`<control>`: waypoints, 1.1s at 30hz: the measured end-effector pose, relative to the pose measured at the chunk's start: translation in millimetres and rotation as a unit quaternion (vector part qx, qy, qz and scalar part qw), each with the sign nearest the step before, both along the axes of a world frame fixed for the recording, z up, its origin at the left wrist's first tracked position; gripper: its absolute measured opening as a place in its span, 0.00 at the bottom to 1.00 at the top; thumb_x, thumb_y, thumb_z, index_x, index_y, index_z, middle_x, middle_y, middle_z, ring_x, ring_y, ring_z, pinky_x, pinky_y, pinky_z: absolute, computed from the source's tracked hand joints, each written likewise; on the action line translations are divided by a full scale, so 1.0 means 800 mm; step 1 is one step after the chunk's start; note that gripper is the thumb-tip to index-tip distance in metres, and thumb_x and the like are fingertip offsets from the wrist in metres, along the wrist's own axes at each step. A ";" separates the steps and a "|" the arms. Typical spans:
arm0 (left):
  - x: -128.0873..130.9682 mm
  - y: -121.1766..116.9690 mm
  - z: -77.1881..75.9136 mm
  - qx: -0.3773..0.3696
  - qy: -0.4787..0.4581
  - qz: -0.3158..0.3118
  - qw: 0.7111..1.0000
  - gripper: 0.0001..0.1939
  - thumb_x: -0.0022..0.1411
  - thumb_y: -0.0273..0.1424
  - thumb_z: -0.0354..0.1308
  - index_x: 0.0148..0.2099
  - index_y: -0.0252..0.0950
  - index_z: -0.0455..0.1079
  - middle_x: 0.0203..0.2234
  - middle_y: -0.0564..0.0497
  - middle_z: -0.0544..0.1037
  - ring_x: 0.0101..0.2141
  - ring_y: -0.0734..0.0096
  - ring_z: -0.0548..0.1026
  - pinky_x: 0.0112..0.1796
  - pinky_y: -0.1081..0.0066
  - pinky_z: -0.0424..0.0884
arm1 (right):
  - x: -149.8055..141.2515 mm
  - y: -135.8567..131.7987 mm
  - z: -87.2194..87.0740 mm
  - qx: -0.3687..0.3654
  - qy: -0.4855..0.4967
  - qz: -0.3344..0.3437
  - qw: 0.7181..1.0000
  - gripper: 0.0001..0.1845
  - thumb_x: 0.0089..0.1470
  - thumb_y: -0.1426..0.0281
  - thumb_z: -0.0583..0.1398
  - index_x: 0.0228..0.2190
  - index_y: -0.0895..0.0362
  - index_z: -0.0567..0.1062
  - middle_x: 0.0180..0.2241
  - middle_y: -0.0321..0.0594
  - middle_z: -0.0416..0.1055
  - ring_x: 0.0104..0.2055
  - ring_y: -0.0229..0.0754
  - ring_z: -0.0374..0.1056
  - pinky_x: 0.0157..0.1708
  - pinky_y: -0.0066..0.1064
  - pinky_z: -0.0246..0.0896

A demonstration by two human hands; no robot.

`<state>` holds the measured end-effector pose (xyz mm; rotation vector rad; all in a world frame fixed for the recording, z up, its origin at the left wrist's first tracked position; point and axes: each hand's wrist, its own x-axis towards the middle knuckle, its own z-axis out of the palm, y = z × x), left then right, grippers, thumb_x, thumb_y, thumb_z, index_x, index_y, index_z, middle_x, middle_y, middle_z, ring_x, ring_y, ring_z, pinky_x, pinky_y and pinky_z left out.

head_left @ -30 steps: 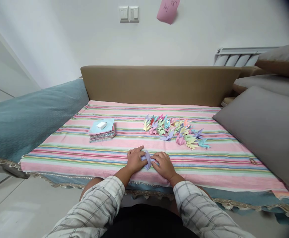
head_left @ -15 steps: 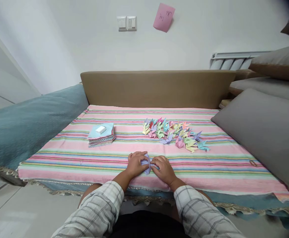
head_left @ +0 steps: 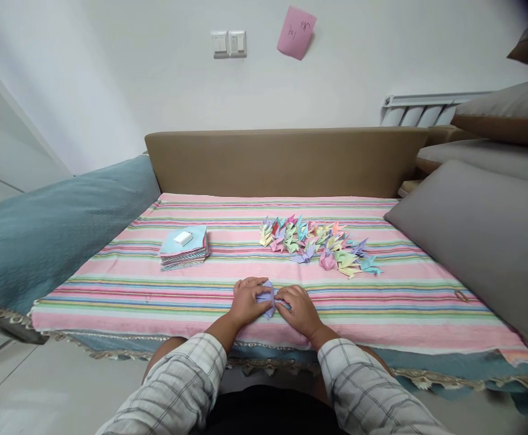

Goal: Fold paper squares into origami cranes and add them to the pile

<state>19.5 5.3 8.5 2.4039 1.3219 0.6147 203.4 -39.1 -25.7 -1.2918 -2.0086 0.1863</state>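
Observation:
A small folded piece of purple origami paper (head_left: 267,300) lies on the striped cloth (head_left: 146,329) between my two hands. My left hand (head_left: 247,301) holds its left side, with thumb and fingers closed on the paper. On the opposite side, my right hand (head_left: 298,307) pinches the paper's right edge between thumb and fingertips. Parts of the paper are hidden under the fingers. Beyond my hands, to the right, sits a cluster of several folded paper cranes (head_left: 307,241) in many colours.
A stack of square paper (head_left: 185,258) with a small white object (head_left: 183,238) on top lies at left. Grey cushions (head_left: 481,241) are piled at right. A brown backrest (head_left: 286,163) runs along the back, a blue-covered armrest (head_left: 64,223) at left. A small brown loop (head_left: 462,295) lies near the cushion.
The purple paper looks more opened out on its left side, and my left hand's fingers have come down over it. The camera view has tilted slightly upward.

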 end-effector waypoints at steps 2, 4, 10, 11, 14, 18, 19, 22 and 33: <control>0.000 0.001 0.000 0.011 -0.005 -0.006 1.000 0.17 0.48 0.37 0.64 0.43 0.46 0.75 0.54 0.53 0.69 0.54 0.58 0.64 0.56 0.54 0.53 | 0.000 0.000 0.000 0.000 0.000 -0.001 1.000 0.07 0.54 0.68 0.58 0.35 0.54 0.74 0.38 0.40 0.72 0.42 0.44 0.63 0.44 0.37 0.55; 0.000 0.003 0.001 0.016 -0.013 -0.017 1.000 0.17 0.47 0.37 0.65 0.42 0.45 0.75 0.56 0.53 0.66 0.54 0.59 0.64 0.56 0.55 0.54 | 0.000 0.000 0.000 0.001 0.000 -0.002 1.000 0.06 0.54 0.68 0.58 0.35 0.54 0.74 0.38 0.40 0.72 0.42 0.44 0.63 0.44 0.37 0.55; -0.001 0.013 -0.003 0.009 -0.032 -0.055 0.998 0.15 0.47 0.36 0.65 0.40 0.44 0.75 0.54 0.52 0.69 0.53 0.58 0.65 0.55 0.55 0.56 | 0.000 0.000 0.002 -0.001 0.004 0.000 1.000 0.07 0.55 0.67 0.57 0.35 0.54 0.74 0.38 0.41 0.73 0.42 0.45 0.63 0.43 0.37 0.55; -0.001 0.015 -0.004 0.010 -0.036 -0.060 0.997 0.16 0.47 0.36 0.65 0.41 0.44 0.75 0.53 0.52 0.70 0.53 0.58 0.65 0.55 0.55 0.57 | 0.000 0.000 0.002 -0.001 0.006 0.001 1.000 0.07 0.55 0.67 0.58 0.35 0.54 0.74 0.38 0.41 0.73 0.42 0.45 0.63 0.43 0.37 0.55; -0.002 0.018 -0.009 0.015 -0.048 -0.070 0.996 0.18 0.48 0.36 0.65 0.44 0.45 0.75 0.51 0.51 0.72 0.52 0.58 0.67 0.55 0.55 0.57 | 0.000 -0.001 0.003 -0.001 0.011 0.003 1.000 0.07 0.54 0.68 0.58 0.35 0.54 0.74 0.37 0.40 0.73 0.41 0.45 0.63 0.43 0.37 0.55; -0.005 0.019 -0.013 0.017 -0.061 -0.074 0.995 0.19 0.48 0.36 0.65 0.45 0.45 0.74 0.51 0.52 0.73 0.52 0.58 0.66 0.54 0.55 0.57 | 0.000 -0.001 0.005 -0.001 0.012 0.003 1.000 0.06 0.53 0.68 0.58 0.35 0.54 0.74 0.37 0.40 0.73 0.41 0.45 0.63 0.43 0.37 0.56; -0.006 0.019 -0.013 0.014 -0.063 -0.077 0.995 0.19 0.48 0.36 0.65 0.45 0.45 0.74 0.51 0.52 0.73 0.52 0.58 0.66 0.54 0.55 0.57 | 0.000 -0.001 0.005 -0.001 0.013 0.003 1.000 0.06 0.53 0.68 0.59 0.35 0.54 0.74 0.37 0.40 0.73 0.41 0.45 0.63 0.43 0.37 0.56; -0.012 0.018 -0.011 -0.003 -0.067 -0.092 0.994 0.18 0.49 0.41 0.65 0.44 0.45 0.75 0.51 0.51 0.73 0.53 0.57 0.65 0.54 0.54 0.56 | 0.001 -0.001 0.005 -0.003 0.012 0.003 1.000 0.06 0.54 0.68 0.58 0.34 0.54 0.74 0.37 0.40 0.73 0.41 0.45 0.63 0.43 0.38 0.55; -0.019 0.002 -0.005 0.045 -0.028 -0.138 0.989 0.31 0.32 0.51 0.69 0.41 0.45 0.76 0.56 0.47 0.67 0.52 0.51 0.63 0.53 0.53 0.55 | 0.002 0.001 0.002 -0.002 0.013 0.004 1.000 0.07 0.54 0.68 0.57 0.34 0.54 0.75 0.37 0.40 0.73 0.42 0.45 0.64 0.44 0.38 0.56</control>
